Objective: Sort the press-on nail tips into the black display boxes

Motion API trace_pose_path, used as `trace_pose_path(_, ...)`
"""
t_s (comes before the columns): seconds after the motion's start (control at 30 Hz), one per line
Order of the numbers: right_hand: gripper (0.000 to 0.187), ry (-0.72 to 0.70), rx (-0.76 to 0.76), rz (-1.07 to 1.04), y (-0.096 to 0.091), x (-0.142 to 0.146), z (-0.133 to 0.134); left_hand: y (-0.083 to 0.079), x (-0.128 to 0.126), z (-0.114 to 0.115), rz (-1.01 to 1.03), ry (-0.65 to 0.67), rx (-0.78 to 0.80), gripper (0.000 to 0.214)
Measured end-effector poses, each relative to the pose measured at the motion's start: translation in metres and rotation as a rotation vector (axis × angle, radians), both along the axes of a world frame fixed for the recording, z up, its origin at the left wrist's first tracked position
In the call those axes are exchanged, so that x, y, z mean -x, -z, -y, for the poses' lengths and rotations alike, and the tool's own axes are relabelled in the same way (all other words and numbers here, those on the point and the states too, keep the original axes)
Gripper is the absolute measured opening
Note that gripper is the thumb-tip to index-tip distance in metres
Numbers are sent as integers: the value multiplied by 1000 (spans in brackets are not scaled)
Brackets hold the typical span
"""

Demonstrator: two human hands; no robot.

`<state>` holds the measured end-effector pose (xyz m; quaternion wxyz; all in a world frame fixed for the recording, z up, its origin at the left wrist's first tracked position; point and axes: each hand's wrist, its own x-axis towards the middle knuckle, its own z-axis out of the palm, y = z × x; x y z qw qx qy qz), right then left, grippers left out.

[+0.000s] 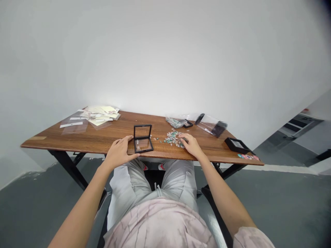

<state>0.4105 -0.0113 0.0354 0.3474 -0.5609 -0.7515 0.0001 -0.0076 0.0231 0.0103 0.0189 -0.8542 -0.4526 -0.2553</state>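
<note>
Display case: here it is, a square black-framed display case (142,138) near the front edge of the table, just left of centre, hinged apart with its lid raised and clear panes in both halves; a few small pale pieces show at the left of the lower one.
Stone chips: a loose scatter of stone chips (171,137), glossy and irregular, teal, clear and pinkish, right of the case, with a few strays between the two.
Tabletop: brown wooden tabletop (204,150), grain running lengthwise, pale patch at the left corner.
Left hand: the left hand (119,151) lies palm down, thumb well away from the fingers, fingertips at the case's left side; no grip around it.
Right hand: over on the other side, the right hand (191,144) is half curled, fingertips in among the chips and covering the pile's right edge; whether one is pinched, I cannot tell.
Behind the pile: a clear bag of stones (176,122), crinkled, partly over a small black case (188,124); to its right, a clear plastic bag (207,127) beside a pixelated dark object (219,128).
Right end: an open-topped black box (231,145), then colourful round stickers (248,157) along the edge.
Left end: cream paper cards (103,111) heaped over transparent sleeves (74,125) with white strips.
</note>
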Motion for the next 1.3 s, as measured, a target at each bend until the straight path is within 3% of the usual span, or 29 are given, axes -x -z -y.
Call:
trace_pose_path(0.4,23,232,14,28,6,-14,-24,-2,-1,1,-4,-4,5,93)
trace_pose_path(0.63,23,235,96,128,7,-14,-23,0,0,0,3,2,-1,93)
trace_pose_path(1.03,11,255,26,103,6,-14,-21,-1,-1,1,-26,-13,5,92)
trace_pose_path(1.3,16,349,14,56,3,-15,-17,-1,0,1,-26,-6,-4,93)
